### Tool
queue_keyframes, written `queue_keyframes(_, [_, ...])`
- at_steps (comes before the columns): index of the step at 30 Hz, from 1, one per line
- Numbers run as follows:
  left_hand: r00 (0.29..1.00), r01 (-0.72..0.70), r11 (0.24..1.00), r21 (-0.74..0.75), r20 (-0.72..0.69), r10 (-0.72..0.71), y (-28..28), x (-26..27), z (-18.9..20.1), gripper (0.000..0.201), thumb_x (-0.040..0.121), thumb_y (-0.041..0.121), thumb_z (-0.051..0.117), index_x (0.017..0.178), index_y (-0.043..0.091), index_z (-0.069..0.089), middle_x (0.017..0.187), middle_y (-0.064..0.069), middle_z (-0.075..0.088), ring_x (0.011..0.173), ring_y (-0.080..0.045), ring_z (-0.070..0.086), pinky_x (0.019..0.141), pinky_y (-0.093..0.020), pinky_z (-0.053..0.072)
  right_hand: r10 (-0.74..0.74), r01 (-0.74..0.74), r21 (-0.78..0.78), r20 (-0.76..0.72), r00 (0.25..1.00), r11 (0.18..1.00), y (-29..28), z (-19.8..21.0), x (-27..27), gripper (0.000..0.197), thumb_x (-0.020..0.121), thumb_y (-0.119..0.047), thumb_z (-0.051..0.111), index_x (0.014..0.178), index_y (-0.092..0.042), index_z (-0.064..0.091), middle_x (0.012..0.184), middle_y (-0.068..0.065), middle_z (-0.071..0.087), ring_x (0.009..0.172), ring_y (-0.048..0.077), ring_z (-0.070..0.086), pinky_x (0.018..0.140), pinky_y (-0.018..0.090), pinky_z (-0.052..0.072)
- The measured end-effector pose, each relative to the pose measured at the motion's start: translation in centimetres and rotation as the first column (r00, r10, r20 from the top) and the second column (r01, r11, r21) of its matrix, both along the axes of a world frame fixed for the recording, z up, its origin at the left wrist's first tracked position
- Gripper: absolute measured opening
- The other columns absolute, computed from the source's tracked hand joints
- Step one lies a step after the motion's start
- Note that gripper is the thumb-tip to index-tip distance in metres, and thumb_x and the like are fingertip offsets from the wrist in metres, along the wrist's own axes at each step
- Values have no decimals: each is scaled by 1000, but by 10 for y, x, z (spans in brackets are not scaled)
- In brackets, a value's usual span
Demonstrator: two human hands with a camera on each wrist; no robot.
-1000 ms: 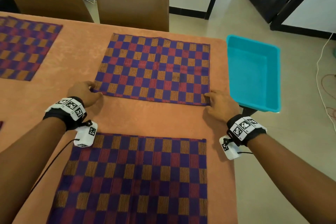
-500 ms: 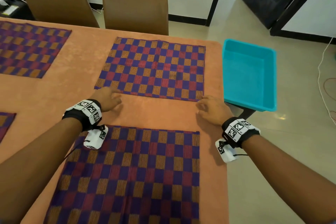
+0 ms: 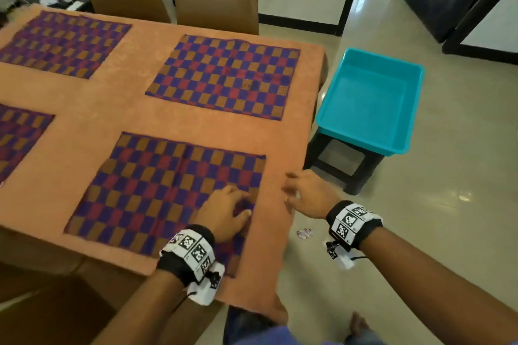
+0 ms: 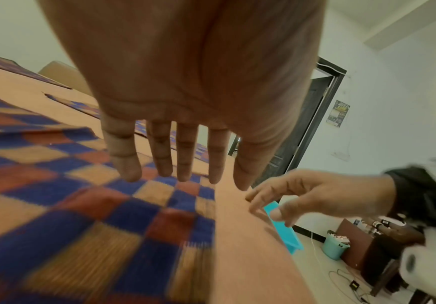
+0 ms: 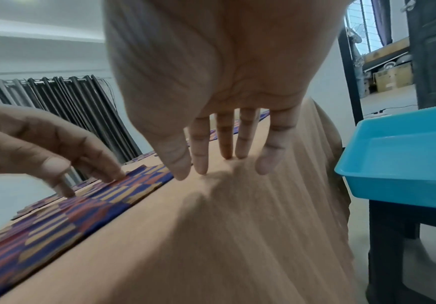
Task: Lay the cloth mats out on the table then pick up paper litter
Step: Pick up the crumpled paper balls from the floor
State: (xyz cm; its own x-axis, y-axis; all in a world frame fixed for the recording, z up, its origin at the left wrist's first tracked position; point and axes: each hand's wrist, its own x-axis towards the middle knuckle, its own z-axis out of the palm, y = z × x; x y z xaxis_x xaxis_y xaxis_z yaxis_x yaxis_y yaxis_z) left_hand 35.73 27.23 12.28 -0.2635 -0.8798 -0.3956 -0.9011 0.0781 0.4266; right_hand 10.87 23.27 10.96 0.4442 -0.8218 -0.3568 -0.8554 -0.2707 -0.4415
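Note:
Several purple, orange and red chequered cloth mats lie flat on the orange tablecloth [image 3: 92,109]. The far mat [image 3: 224,75] and the near mat [image 3: 157,193] are at the table's right end; two more mats [image 3: 61,42] [image 3: 16,140] lie to the left. My left hand [image 3: 232,206] rests with straight fingers on the near mat's right part [image 4: 86,197]. My right hand [image 3: 297,190] hovers beside it at the table's right edge, its straight fingertips [image 5: 227,156] touching the tablecloth. A small scrap of paper litter [image 3: 304,232] lies on the floor below my right wrist.
A turquoise plastic tub [image 3: 392,64] sits on a black stool [image 3: 347,173] just right of the table. Two brown chairs [image 3: 215,0] stand at the far side. Another brown chair [image 3: 50,302] is at the near left. Tiled floor extends to the right.
Both hands have let go of the far mat's near corners and drawn back. The left now rests on the near mat; the right is at the table's right edge.

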Motion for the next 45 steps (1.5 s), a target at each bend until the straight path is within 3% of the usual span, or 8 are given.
queue_keyframes(6, [976,-171,985,-7,136,170,111,-97,-21,64,76,55,42,129,20,54,146,-11,39,130,-32,40,101,-46,40,13,-14,12,84,996,1000,59,-25,-94,33,89,-36,59,120,-25,65,126,1,61,116,22,56,100,39,45])
queue_keyframes(11, [969,-240,970,-50,46,242,167,-175,-31,54,79,47,48,120,15,62,131,-15,52,122,-35,47,101,-46,40,-77,68,244,31,997,967,134,-55,-191,30,89,-32,61,118,-24,67,112,-1,69,100,20,64,89,32,50])
queue_keyframes(16, [960,-254,942,219,-58,273,190,-232,-57,38,85,30,59,119,15,63,124,-8,60,113,-27,57,96,-32,41,-42,82,479,-93,995,874,185,-102,-246,29,90,-30,60,118,-24,66,108,0,71,103,21,64,90,29,47])
queue_keyframes(20, [917,-291,862,415,-137,375,189,-250,-108,27,86,23,63,111,16,66,110,-8,67,93,-18,62,87,-33,51,-52,129,570,-150,987,811,195,-142,-261,28,90,-29,59,116,-23,67,113,3,69,105,22,63,90,28,45])
queue_keyframes(24, [896,-298,804,514,-141,421,160,-259,-164,16,89,22,60,105,21,65,96,2,64,85,-15,60,72,-17,49,-83,163,615,-157,984,772,180,-187,-263,25,92,-25,59,115,-21,68,116,2,66,105,20,62,84,22,41])
queue_keyframes(31, [854,-413,728,548,-44,518,64,-261,-338,23,87,29,60,109,24,64,109,-3,67,100,-23,62,88,-30,49,-150,206,573,-143,978,793,71,-343,-248,22,92,-25,58,110,-21,70,116,2,67,107,21,62,89,26,45])
queue_keyframes(38, [945,-244,849,468,-82,316,-1,-296,-551,31,90,26,54,119,19,61,120,-4,64,112,-23,59,93,-29,47,-169,218,401,-156,973,890,-93,-564,-216,47,92,-33,60,137,-23,50,138,7,55,125,26,52,104,32,39])
queue_keyframes(45, [978,-208,965,162,53,202,-20,-312,-704,32,88,39,47,116,30,58,117,6,59,114,-21,51,95,-37,42,114,-116,-4,-156,981,993,-233,-728,-155,71,86,-26,64,150,-17,32,154,14,32,140,35,33,114,45,31])
